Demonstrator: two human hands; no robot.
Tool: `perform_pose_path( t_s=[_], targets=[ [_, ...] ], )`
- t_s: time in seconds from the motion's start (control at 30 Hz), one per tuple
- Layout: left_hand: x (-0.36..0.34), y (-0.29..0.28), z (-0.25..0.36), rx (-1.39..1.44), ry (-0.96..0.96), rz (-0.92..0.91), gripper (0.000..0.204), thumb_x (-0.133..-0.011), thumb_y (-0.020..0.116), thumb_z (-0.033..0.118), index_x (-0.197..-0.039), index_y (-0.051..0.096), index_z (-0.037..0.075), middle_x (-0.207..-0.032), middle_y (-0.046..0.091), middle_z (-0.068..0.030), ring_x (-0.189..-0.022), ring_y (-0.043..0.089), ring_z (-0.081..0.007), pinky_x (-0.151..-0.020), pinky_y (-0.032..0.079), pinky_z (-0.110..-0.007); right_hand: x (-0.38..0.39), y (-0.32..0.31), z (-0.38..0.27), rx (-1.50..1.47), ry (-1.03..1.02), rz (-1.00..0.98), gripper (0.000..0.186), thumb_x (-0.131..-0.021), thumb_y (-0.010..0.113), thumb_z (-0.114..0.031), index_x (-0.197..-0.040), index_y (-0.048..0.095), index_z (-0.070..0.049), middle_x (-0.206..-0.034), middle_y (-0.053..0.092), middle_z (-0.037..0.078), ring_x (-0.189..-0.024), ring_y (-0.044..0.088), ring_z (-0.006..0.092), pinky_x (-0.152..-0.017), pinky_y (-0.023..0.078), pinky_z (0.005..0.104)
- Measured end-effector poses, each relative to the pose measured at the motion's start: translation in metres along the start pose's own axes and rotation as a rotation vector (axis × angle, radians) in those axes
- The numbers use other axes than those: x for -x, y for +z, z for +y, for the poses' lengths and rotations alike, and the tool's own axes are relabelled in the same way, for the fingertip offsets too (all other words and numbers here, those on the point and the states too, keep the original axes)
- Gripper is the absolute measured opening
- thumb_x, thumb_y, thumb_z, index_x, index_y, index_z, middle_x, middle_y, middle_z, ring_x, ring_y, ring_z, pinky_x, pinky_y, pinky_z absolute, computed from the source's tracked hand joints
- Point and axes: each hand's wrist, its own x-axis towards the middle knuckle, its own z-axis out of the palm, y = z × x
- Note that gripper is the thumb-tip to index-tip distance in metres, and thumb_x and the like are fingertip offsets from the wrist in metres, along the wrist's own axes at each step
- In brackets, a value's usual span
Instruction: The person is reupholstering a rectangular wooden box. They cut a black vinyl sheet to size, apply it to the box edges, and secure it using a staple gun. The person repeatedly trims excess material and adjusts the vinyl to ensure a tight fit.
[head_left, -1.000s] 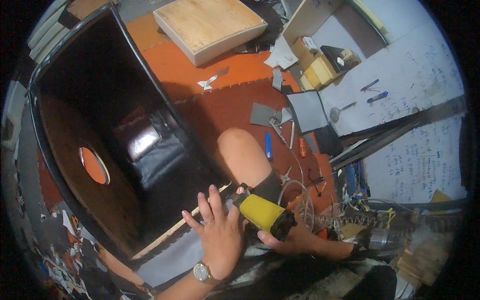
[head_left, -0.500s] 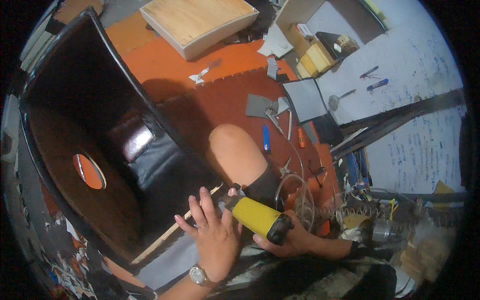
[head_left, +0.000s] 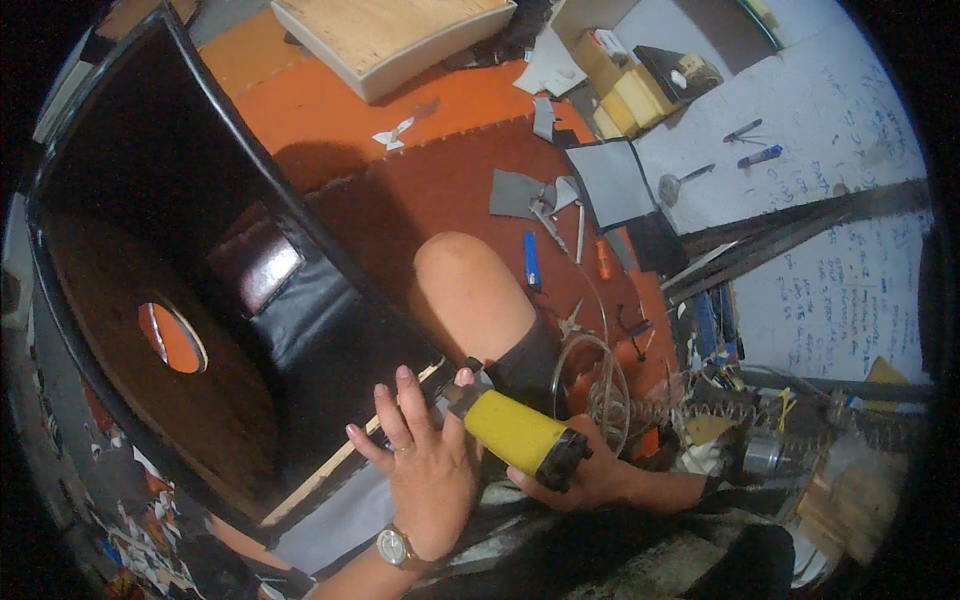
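My left hand (head_left: 425, 460), wearing a watch, rests with fingers spread on the pale wooden strip (head_left: 330, 478) along the near edge of a black, leather-lined box (head_left: 180, 120), beside a grey panel (head_left: 330, 530). My right hand (head_left: 590, 480) grips a yellow-bodied power tool (head_left: 515, 430), probably a stapler, whose dark nose lies at that edge against my left fingers. The box has a round opening (head_left: 172, 337) in its brown panel and a shiny maroon patch (head_left: 255, 255) inside. My bare knee (head_left: 465, 280) is just beyond the tool.
An orange-brown mat (head_left: 380, 190) holds scraps, a blue cutter (head_left: 532, 262), an orange tool (head_left: 604, 260) and metal tools. A wood-topped tray (head_left: 390, 40) stands at the back. Right are yellow blocks (head_left: 630, 105), handwritten white boards (head_left: 820, 300), coiled hoses (head_left: 610, 400) and clutter.
The surroundings and box sit a little higher and further left in view. My left fingers and the tool have shifted slightly up and left, still at the same edge.
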Motion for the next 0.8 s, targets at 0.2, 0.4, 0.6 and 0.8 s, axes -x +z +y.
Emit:
perform_pose_path(
  t_s=[0.2, 0.4, 0.6, 0.8],
  targets=[
    [0.0, 0.001, 0.0, 0.006, -0.003, 0.008, 0.067, -0.092, 0.071, 0.035, -0.157, 0.055, 0.034, -0.171, 0.025, -0.0224, -0.158, 0.022, -0.0465, -0.121, 0.006, -0.078, 0.002, -0.002, 0.005, -0.026, 0.067, -0.08, 0.048, -0.085, 0.084, -0.022, -0.126, 0.066, -0.003, -0.098, 0.078, 0.014, -0.089, 0.079, 0.0296, -0.077, 0.059, 0.038],
    [-0.002, -0.001, -0.001, 0.072, 0.004, -0.004, 0.057, -0.092, 0.069, 0.028, -0.149, 0.063, 0.027, -0.171, 0.024, -0.0233, -0.16, 0.018, -0.0464, -0.121, 0.003, -0.078, 0.004, 0.004, 0.001, -0.032, 0.124, -0.064, 0.042, -0.087, 0.08, -0.02, -0.123, 0.067, -0.003, -0.105, 0.078, 0.013, -0.098, 0.078, 0.0281, -0.087, 0.06, 0.0389],
    [0.001, 0.002, -0.002, 0.097, 0.015, 0.021, 0.049, -0.091, 0.069, 0.023, -0.139, 0.069, 0.019, -0.172, 0.023, -0.0241, -0.16, 0.016, -0.0467, -0.121, 0.001, -0.078, 0.006, 0.006, 0.006, -0.058, 0.176, -0.144, 0.037, -0.089, 0.078, -0.017, -0.121, 0.067, -0.002, -0.112, 0.076, 0.013, -0.106, 0.076, 0.0266, -0.09, 0.06, 0.038],
    [0.001, -0.002, -0.002, 0.077, 0.023, 0.02, 0.063, -0.092, 0.073, 0.032, -0.152, 0.058, 0.023, -0.171, 0.026, -0.0243, -0.158, 0.023, -0.0476, -0.12, 0.006, -0.079, 0.013, 0.014, 0.025, 0.184, 0.086, -0.15, 0.053, -0.085, 0.082, -0.021, -0.131, 0.064, -0.003, -0.117, 0.076, 0.016, -0.108, 0.075, 0.0304, -0.096, 0.058, 0.0409]
  ],
)
